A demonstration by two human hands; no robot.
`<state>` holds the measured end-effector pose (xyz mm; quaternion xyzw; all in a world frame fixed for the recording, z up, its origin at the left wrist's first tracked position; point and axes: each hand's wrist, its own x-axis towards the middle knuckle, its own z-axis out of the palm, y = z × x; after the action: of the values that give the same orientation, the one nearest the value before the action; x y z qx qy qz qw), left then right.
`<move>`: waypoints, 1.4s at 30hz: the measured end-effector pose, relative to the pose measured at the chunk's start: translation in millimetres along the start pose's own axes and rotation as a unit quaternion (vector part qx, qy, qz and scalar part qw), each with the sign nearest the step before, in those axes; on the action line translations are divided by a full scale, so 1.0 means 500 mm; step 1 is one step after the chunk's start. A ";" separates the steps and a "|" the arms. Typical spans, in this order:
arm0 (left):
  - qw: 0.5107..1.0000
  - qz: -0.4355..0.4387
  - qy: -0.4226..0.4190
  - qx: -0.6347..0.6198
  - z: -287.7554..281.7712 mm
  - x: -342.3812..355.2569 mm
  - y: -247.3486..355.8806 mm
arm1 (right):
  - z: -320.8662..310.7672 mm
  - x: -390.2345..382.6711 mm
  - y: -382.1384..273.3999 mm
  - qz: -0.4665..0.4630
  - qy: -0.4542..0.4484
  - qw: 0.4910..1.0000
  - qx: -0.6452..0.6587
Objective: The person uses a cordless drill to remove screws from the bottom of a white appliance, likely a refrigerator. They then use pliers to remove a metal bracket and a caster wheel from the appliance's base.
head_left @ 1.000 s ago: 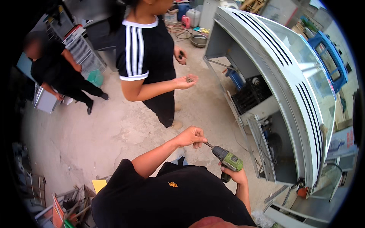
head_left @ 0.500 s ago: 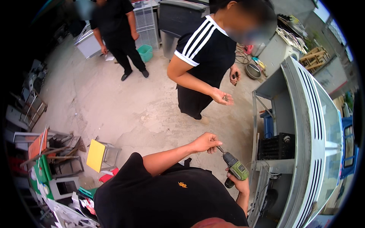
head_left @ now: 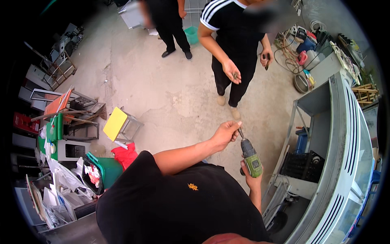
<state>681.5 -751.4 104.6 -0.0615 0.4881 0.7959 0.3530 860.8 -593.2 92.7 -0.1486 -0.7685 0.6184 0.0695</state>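
Observation:
A green and black cordless drill [head_left: 252,163] points away from me, its narrow bit [head_left: 241,133] at the front. My right hand [head_left: 252,181] is wrapped round the drill's grip from below. At the bit's tip, my left hand [head_left: 226,136] is closed in a pinch of thumb and forefinger; whatever small thing lies between them is too hidden to name. Facing me, a person in a black shirt [head_left: 227,16] holds out a palm [head_left: 232,71] with small metal pieces, perhaps screws. That person's other hand [head_left: 266,58] grips a dark tool.
Along my right stands a large metal cabinet [head_left: 345,134] with an open frame. A yellow-topped stool [head_left: 115,123] and a green bin [head_left: 109,171] with scraps are on the left. Another person [head_left: 166,26] stands farther back beside a teal basket [head_left: 191,35]. Hoses and containers lie at far right.
My view has shifted, so the surroundings sit differently. The drill now points more straight ahead, and my left hand stays at its tip. The person facing me stands farther off, palm still held out.

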 end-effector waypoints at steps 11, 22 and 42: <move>0.996 -0.066 0.055 -0.028 -0.087 -0.116 -0.070 | 0.021 -0.070 0.065 0.086 -0.107 0.989 0.051; 0.999 -0.049 0.011 -0.008 -0.078 -0.094 -0.032 | 0.026 -0.057 0.018 -0.045 -0.082 0.991 0.094; 0.923 -0.211 -0.305 0.104 0.093 0.073 0.004 | 0.056 -0.153 -0.076 0.041 0.246 0.964 0.090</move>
<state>664.8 -695.4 113.9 0.1197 0.4121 0.6280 0.6492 919.8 -650.8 129.0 -0.3206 -0.6623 0.6315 0.2443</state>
